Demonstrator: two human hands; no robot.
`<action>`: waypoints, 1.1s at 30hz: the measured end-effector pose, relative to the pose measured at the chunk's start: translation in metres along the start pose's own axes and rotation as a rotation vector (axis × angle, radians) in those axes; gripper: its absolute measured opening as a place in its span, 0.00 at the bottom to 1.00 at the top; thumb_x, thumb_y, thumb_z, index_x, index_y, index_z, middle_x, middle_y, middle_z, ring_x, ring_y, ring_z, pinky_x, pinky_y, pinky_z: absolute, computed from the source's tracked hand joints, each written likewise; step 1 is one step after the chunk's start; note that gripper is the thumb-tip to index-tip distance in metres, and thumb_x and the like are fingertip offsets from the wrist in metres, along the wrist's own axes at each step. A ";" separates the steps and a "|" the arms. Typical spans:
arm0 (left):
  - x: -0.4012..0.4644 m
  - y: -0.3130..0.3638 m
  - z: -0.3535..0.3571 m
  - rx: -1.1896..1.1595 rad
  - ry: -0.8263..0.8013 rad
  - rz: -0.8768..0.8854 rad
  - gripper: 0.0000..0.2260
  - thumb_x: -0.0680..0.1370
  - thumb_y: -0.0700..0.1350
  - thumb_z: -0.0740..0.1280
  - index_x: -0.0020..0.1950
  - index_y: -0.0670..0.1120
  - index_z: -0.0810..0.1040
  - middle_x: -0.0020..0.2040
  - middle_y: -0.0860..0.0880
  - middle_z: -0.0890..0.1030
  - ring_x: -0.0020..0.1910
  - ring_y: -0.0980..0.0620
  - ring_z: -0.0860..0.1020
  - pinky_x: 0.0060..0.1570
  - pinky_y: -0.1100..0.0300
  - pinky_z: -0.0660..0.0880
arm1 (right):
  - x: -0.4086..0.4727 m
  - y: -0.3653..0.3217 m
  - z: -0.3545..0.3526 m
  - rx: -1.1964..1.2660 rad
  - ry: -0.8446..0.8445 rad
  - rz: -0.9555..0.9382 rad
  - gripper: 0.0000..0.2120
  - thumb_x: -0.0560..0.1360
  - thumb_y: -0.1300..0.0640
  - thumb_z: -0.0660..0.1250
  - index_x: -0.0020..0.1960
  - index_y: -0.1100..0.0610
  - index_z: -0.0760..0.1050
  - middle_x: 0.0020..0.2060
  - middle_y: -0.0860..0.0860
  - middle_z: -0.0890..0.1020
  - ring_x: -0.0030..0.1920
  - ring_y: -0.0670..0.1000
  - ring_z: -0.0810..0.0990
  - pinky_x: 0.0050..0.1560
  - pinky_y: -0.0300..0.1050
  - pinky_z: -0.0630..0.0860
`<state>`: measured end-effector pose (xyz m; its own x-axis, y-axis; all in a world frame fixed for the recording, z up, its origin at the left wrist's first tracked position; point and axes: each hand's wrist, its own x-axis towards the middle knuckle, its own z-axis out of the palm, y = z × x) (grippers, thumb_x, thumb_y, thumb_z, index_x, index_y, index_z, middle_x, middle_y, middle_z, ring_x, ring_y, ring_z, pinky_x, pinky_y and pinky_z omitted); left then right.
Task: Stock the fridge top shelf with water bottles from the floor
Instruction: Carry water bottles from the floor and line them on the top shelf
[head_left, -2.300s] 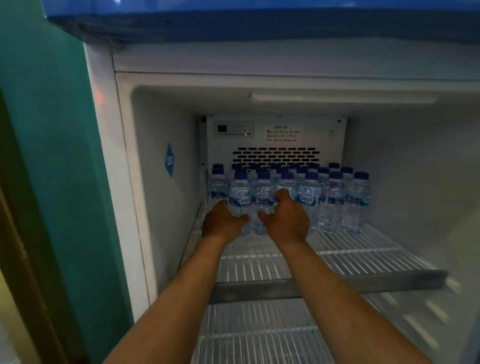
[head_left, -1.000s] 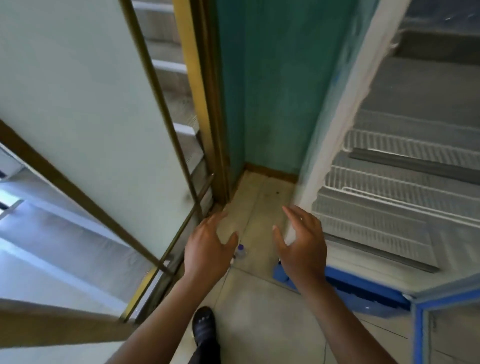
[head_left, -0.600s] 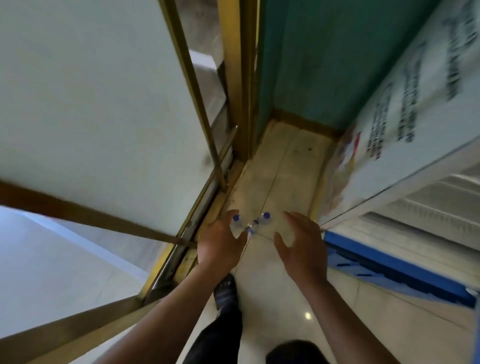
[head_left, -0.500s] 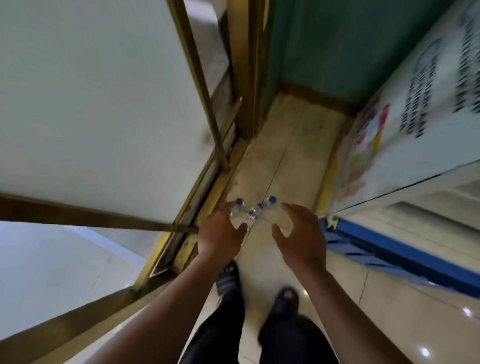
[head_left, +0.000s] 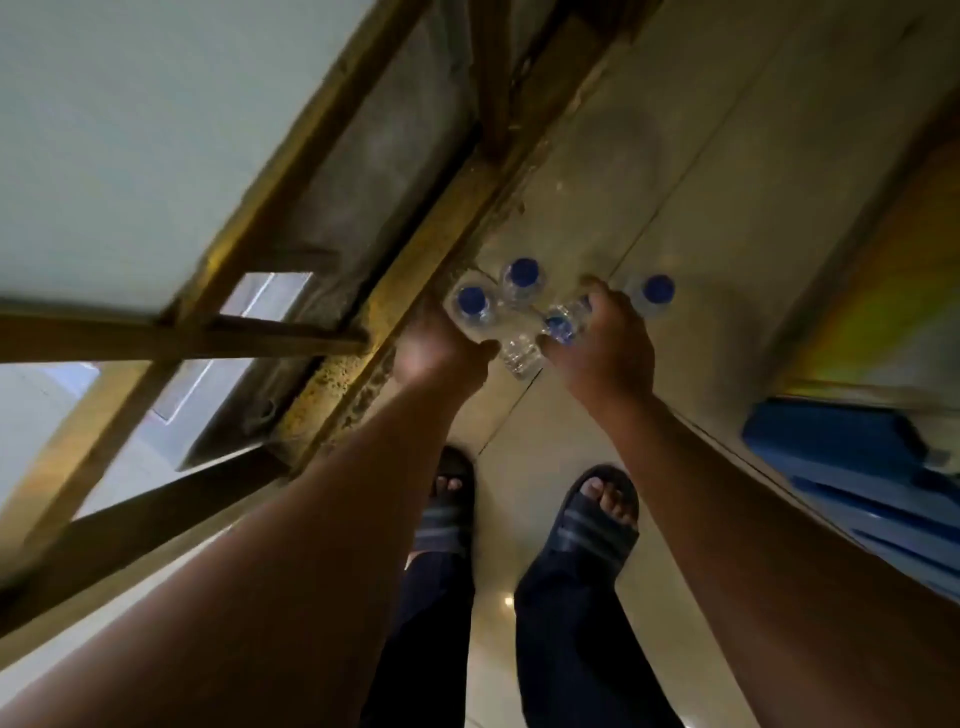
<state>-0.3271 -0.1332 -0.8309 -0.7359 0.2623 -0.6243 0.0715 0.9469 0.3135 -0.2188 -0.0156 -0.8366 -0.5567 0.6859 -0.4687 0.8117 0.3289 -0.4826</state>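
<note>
Head view: now down from fridge shelf, left hand and right hand curled around bottles on floor, ready for lifting.

The floor is made of pale glossy tiles with dark joints between them. On the left stands a glass door in a yellowish-brown metal frame; its bottom rail looks dirty. Two feet in dark slide sandals, the left sandal and the right sandal, stand on the tiles below dark trousers. At the right edge there is a blue part, probably of plastic, too blurred to identify.
</note>
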 end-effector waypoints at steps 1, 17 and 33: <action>0.017 -0.003 0.009 -0.016 0.002 0.023 0.42 0.70 0.54 0.76 0.77 0.52 0.56 0.69 0.49 0.73 0.63 0.46 0.75 0.58 0.51 0.75 | 0.016 0.003 0.014 -0.002 0.003 -0.026 0.39 0.70 0.48 0.77 0.76 0.52 0.63 0.66 0.54 0.75 0.64 0.54 0.76 0.50 0.41 0.73; 0.040 -0.019 0.016 0.011 0.130 0.148 0.22 0.71 0.57 0.75 0.62 0.55 0.75 0.49 0.56 0.79 0.43 0.55 0.76 0.39 0.59 0.72 | 0.061 0.002 0.046 0.203 0.015 -0.101 0.26 0.66 0.54 0.80 0.61 0.52 0.75 0.49 0.44 0.81 0.48 0.43 0.78 0.51 0.37 0.75; -0.276 0.110 -0.231 -0.108 0.140 0.372 0.23 0.68 0.62 0.74 0.58 0.62 0.70 0.42 0.62 0.78 0.37 0.61 0.73 0.31 0.67 0.64 | -0.219 -0.125 -0.273 0.375 0.367 0.001 0.26 0.64 0.44 0.80 0.55 0.45 0.71 0.40 0.34 0.79 0.41 0.37 0.80 0.40 0.38 0.78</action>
<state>-0.2714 -0.1449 -0.4587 -0.7580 0.5485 -0.3529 0.2847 0.7650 0.5776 -0.1502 -0.0300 -0.4717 -0.4024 0.8906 -0.2118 0.6556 0.1190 -0.7456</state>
